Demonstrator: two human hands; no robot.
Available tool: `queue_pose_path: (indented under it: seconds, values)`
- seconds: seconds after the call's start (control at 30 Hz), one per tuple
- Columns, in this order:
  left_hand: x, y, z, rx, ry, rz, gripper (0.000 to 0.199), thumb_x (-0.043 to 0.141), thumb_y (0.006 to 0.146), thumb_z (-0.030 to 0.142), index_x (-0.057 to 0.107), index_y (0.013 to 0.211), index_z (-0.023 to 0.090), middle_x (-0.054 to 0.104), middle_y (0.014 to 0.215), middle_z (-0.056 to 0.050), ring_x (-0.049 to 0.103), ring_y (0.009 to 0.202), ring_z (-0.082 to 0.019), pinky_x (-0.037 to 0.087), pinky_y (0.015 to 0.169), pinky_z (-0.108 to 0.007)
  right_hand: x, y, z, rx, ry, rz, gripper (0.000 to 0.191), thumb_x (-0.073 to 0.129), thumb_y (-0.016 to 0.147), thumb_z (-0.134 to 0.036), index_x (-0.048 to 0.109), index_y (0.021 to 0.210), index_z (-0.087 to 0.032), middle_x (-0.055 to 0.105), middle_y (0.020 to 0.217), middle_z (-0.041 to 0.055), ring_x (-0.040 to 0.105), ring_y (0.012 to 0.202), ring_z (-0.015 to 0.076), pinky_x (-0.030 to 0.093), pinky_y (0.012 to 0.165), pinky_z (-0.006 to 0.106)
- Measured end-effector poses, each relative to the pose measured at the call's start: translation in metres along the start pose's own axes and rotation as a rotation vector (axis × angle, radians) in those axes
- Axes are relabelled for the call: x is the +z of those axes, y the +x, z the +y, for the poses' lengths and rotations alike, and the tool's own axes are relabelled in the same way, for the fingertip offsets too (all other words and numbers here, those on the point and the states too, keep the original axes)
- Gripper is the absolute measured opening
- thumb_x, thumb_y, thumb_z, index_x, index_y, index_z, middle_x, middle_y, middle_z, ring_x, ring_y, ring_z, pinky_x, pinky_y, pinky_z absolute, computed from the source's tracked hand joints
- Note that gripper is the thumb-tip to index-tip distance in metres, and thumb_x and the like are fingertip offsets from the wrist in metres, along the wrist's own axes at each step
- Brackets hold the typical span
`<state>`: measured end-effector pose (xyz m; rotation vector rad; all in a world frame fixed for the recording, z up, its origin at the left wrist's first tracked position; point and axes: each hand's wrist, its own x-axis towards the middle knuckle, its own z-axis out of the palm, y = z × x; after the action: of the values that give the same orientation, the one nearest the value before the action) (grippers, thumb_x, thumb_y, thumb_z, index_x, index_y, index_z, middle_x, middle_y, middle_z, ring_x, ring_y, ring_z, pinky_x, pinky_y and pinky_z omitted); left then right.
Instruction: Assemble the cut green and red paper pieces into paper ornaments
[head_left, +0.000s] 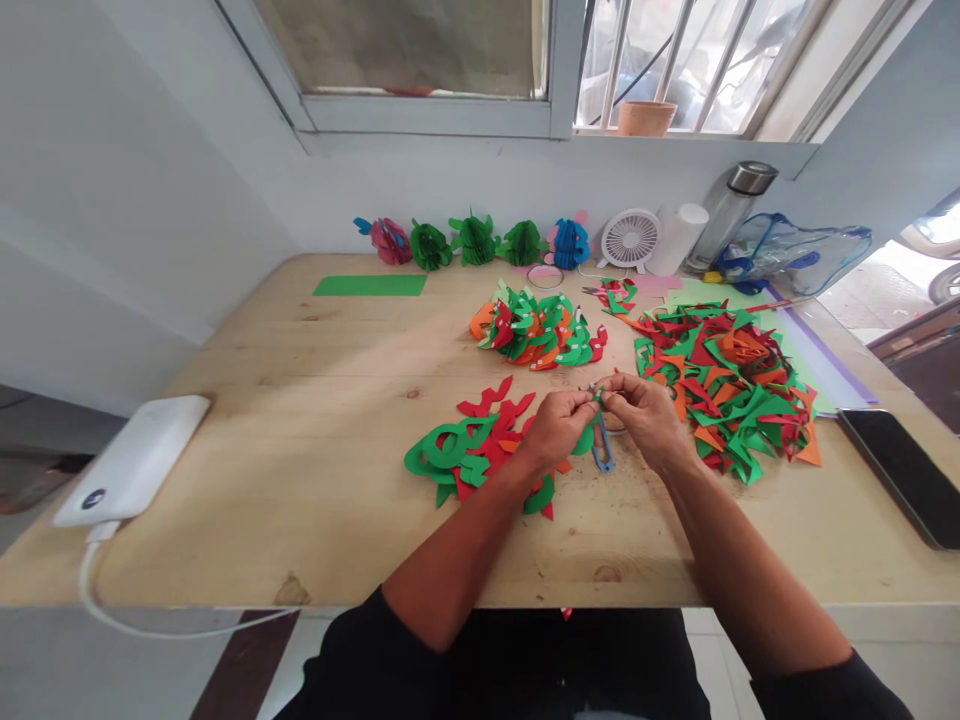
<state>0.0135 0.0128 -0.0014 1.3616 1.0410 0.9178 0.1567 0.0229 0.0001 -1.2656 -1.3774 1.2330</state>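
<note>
My left hand (559, 422) and my right hand (641, 412) meet above the table, thumbs and fingers pinched together on a small green paper piece (598, 395). Just beneath them lies a blue-handled tool (603, 448), its upper end hidden by the fingers. To the left, partly under my left forearm, is a loose pile of red and green paper cutouts (472, 450). Behind my hands sits a cluster of folded green, orange and red paper pieces (536, 328). A large heap of paper scraps (727, 380) spreads to the right of my right hand.
Several paper figures (476, 240), a white fan (630, 240), a glass bottle (724, 225) and a clear plastic bag (802, 255) line the wall. A green strip (370, 286) lies back left, a power bank (135, 462) front left, a phone (907, 475) far right.
</note>
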Motion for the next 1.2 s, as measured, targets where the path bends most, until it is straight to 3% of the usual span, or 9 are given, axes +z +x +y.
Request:
queue_pose_path:
  seconds: [0.23, 0.5, 0.63, 0.83, 1.0, 1.2]
  values:
    - [-0.001, 0.000, -0.001, 0.010, 0.008, 0.006, 0.026, 0.047, 0.078, 0.033, 0.057, 0.064, 0.014, 0.050, 0.055, 0.001, 0.044, 0.053, -0.010, 0.032, 0.051, -0.021, 0.000, -0.004, -0.007, -0.013, 0.025, -0.028, 0.014, 0.063, 0.071, -0.032, 0.061, 0.073, -0.019, 0.059, 0.068, 0.0002, 0.052, 0.067, 0.0137, 0.041, 0.059, 0.025]
    - [0.000, -0.005, 0.006, 0.086, 0.205, 0.033, 0.024, 0.048, 0.077, 0.029, 0.057, 0.060, 0.014, 0.041, 0.052, 0.003, 0.034, 0.052, -0.008, 0.025, 0.047, -0.020, 0.004, -0.004, -0.005, -0.005, 0.071, 0.024, 0.014, 0.065, 0.068, -0.032, 0.059, 0.069, -0.019, 0.058, 0.067, -0.0007, 0.052, 0.065, 0.0125, 0.041, 0.061, 0.025]
    - [0.000, -0.003, 0.005, 0.046, 0.026, 0.005, 0.023, 0.051, 0.076, 0.029, 0.062, 0.063, 0.013, 0.052, 0.054, 0.001, 0.042, 0.052, -0.009, 0.032, 0.050, -0.020, 0.002, -0.005, -0.011, -0.036, 0.058, 0.044, 0.015, 0.064, 0.071, -0.034, 0.061, 0.070, -0.019, 0.058, 0.067, -0.0010, 0.052, 0.064, 0.0122, 0.041, 0.063, 0.026]
    - [-0.002, -0.004, 0.012, -0.110, -0.301, -0.001, 0.025, 0.057, 0.074, 0.034, 0.068, 0.083, 0.013, 0.059, 0.053, -0.001, 0.049, 0.050, -0.010, 0.036, 0.052, -0.021, -0.005, -0.002, -0.016, -0.071, 0.115, 0.223, 0.017, 0.065, 0.070, -0.036, 0.063, 0.074, -0.020, 0.062, 0.077, 0.0005, 0.055, 0.075, 0.0139, 0.041, 0.070, 0.027]
    - [-0.003, -0.006, 0.022, -0.114, -0.457, 0.022, 0.023, 0.059, 0.072, 0.032, 0.066, 0.082, 0.012, 0.058, 0.050, 0.000, 0.046, 0.043, -0.009, 0.037, 0.051, -0.023, -0.004, -0.003, -0.013, -0.041, 0.050, 0.113, 0.018, 0.063, 0.072, -0.037, 0.064, 0.075, -0.019, 0.064, 0.078, 0.0015, 0.054, 0.074, 0.0143, 0.040, 0.067, 0.026]
    - [-0.004, -0.004, 0.020, -0.107, -0.429, 0.047, 0.020, 0.058, 0.073, 0.031, 0.064, 0.077, 0.013, 0.058, 0.049, 0.000, 0.047, 0.044, -0.009, 0.038, 0.051, -0.022, -0.004, -0.004, -0.013, -0.041, 0.006, 0.045, 0.022, 0.061, 0.073, -0.041, 0.064, 0.073, -0.019, 0.064, 0.074, 0.0017, 0.055, 0.073, 0.0150, 0.041, 0.066, 0.026]
